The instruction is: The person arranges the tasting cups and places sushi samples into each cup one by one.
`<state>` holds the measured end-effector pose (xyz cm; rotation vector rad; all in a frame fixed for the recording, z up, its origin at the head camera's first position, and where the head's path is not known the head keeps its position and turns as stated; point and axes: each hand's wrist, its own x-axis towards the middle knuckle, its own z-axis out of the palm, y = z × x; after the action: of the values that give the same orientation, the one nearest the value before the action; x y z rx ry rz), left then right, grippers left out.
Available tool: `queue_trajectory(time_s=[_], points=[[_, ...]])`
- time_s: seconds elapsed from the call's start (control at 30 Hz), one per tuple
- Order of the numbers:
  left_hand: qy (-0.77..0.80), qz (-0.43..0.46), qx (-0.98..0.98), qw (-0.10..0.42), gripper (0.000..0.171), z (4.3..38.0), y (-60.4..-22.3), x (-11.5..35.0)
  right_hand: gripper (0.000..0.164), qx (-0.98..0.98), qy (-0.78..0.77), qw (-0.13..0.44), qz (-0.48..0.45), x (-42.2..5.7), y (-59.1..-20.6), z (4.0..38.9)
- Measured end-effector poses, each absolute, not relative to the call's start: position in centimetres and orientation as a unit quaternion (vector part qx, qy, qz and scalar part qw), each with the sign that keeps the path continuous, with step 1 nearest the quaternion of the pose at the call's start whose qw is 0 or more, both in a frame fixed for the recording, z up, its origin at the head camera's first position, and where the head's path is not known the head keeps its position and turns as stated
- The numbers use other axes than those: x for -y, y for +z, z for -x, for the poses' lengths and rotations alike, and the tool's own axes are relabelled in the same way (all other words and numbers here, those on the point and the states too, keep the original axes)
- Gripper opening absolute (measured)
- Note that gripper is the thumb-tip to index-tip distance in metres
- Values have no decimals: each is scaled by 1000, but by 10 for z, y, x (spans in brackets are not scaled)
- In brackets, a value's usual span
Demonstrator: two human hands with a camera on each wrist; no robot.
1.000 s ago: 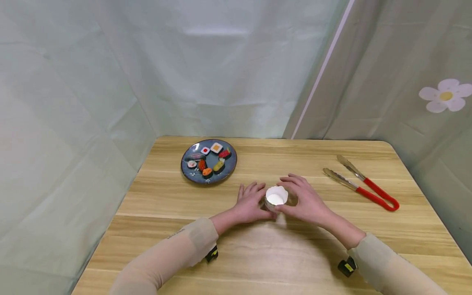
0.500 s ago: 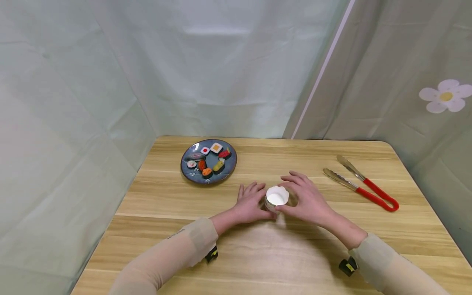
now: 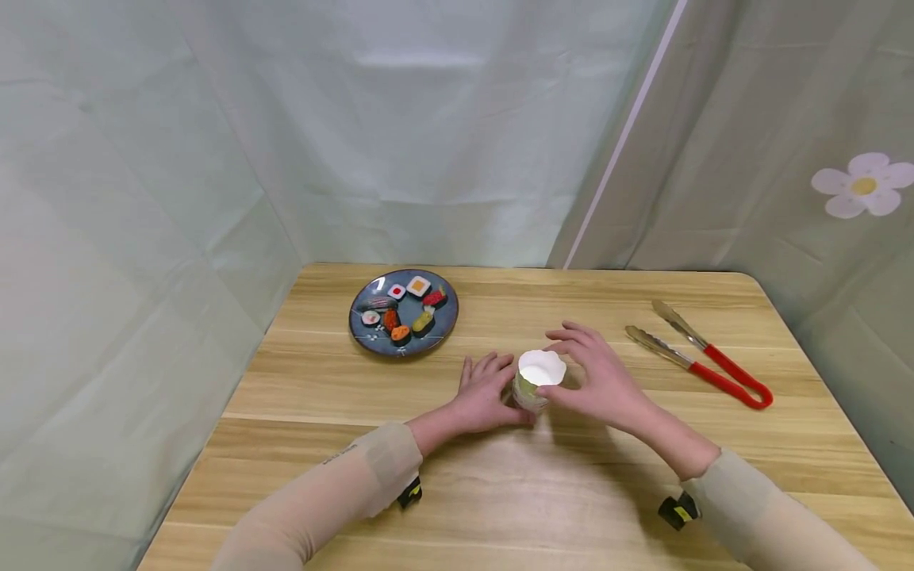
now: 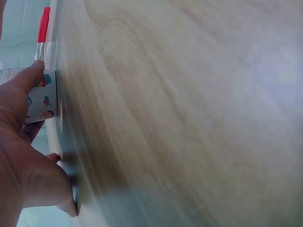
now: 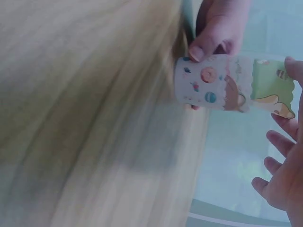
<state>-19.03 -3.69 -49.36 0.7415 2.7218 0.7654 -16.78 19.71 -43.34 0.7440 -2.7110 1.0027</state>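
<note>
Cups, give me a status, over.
Left hand holds white patterned cup. Right hand pinches green cup, partly nested in the white one. Tongs lie apart, right; no obstruction visible.

White patterned cup (image 5: 208, 87), upright on wooden table (image 3: 535, 507) — green cup (image 5: 270, 85), mouth up, protruding from its rim

- The head view is evenly and softly lit; the curtain (image 3: 464, 143) is left paler at left, greyer at right.
- A sheen is spread across the near middle of the table (image 3: 528, 507); a soft shadow is cast beneath the right forearm (image 3: 678, 444).
- A small highlight is caught on the plate's (image 3: 409, 306) far left.
- The green cup's (image 3: 539, 374) inside is washed nearly white.
- In both wrist views, wood grain is blurred; bluish glare is seen in the left one, pale haze in the right.
</note>
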Motion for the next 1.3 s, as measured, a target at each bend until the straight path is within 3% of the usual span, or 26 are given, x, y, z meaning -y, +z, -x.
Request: queue_trajectory(time_s=[0.5, 0.83, 1.3], points=[[276, -248, -922, 112, 82, 190, -494, 35, 62, 927, 327, 117, -144, -242, -411, 213], [258, -251, -927, 108, 82, 190, -492, 35, 79, 946, 304, 90, -59, -267, -411, 251], [268, -251, -923, 111, 80, 188, -488, 36, 76, 969, 240, 50, -25, -267, -445, 286]])
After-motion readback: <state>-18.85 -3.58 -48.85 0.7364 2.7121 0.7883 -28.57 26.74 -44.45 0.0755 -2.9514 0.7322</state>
